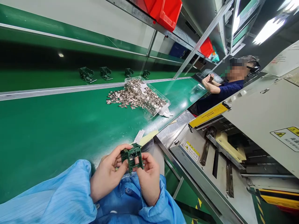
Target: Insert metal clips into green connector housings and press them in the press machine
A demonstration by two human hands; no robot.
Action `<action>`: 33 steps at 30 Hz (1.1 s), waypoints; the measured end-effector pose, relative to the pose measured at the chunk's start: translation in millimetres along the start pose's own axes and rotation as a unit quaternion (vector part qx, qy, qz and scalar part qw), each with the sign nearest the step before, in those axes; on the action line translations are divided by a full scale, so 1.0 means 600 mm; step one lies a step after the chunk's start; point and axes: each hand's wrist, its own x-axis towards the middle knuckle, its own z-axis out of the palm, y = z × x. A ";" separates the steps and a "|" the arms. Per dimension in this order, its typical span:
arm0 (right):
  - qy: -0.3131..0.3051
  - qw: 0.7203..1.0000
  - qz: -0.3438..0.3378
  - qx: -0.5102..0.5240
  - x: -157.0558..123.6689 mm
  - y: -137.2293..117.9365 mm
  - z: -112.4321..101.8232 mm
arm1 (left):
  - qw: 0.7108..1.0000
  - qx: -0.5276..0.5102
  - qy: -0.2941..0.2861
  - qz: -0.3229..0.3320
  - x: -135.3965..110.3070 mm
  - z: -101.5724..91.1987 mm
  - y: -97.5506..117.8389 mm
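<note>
Both my hands hold one small green plastic fixture [131,157] just above the near edge of the green table. My left hand [107,174] pinches its left side with thumb and fingers. My right hand [149,177] grips its right side, fingers curled. Both arms wear light blue sleeves. Farther out on the table lies a heap of small shiny metal parts [137,95], spilling from a clear plastic tray [163,101].
Several more green fixtures [87,74] stand on the darker conveyor belt behind a metal rail. A grey machine [233,149] with yellow warning labels stands at my right. A co-worker in dark blue [221,90] sits farther along. Red bins [164,11] hang overhead.
</note>
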 end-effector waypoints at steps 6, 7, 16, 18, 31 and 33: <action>0.007 1.000 -0.019 -0.013 0.000 0.003 0.002 | 1.000 0.006 -0.010 0.000 -0.003 0.000 -0.004; 0.010 1.000 -0.019 -0.011 -0.001 0.004 0.003 | 1.000 0.009 -0.012 0.001 -0.004 -0.001 -0.003; 0.029 0.999 0.018 0.037 -0.010 0.013 0.012 | 1.000 0.017 0.005 0.009 -0.007 0.002 0.006; 0.040 0.997 0.025 0.060 -0.011 0.019 0.013 | 1.000 0.017 -0.002 -0.001 -0.006 0.002 0.006; 0.105 0.989 -0.004 0.108 -0.018 0.064 -0.027 | 0.998 0.070 0.005 0.004 0.029 -0.013 0.008; 0.135 0.988 -0.006 0.072 -0.007 0.079 -0.049 | 0.994 0.077 0.062 0.040 0.073 -0.019 0.000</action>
